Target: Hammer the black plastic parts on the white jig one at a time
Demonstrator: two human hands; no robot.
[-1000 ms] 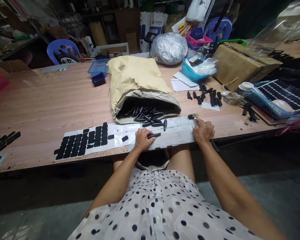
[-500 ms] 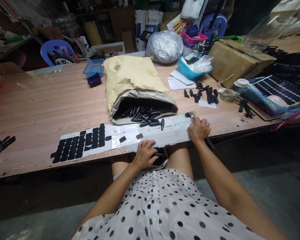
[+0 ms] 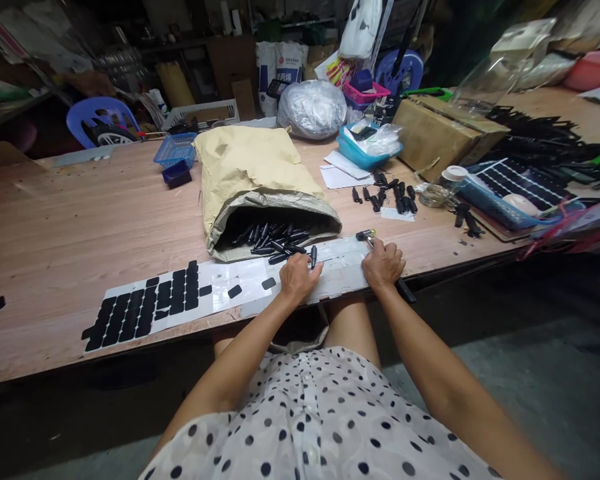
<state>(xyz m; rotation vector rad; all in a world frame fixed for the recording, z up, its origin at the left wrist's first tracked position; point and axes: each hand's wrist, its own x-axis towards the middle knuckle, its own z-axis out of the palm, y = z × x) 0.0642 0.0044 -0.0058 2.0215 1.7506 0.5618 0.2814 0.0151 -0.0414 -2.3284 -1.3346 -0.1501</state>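
Left hand [image 3: 299, 277] moved to black piece [image 3: 313, 255], grip unclear | right hand [image 3: 383, 265] clenched round hammer [image 3: 363, 235] | open sack [image 3: 255, 160] beyond

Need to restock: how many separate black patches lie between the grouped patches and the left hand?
3: the first patch beside the grouped patches, the second patch in the middle, and the third patch nearest the left hand, which may hide more.

Shirt [image 3: 307, 413]: white with black and grey dots
Sack [image 3: 255, 157]: tan outside, silvery grey around the mouth
Pointed pieces [image 3: 281, 246]: glossy black
Hammer [image 3: 364, 235]: black handle, yellowish head tip
Rounded patches [image 3: 145, 312]: solid black
Table [image 3: 130, 220]: light brown wood grain
Basin [image 3: 365, 159]: turquoise
Carton [image 3: 425, 137]: brown
Small box [image 3: 177, 175]: dark blue
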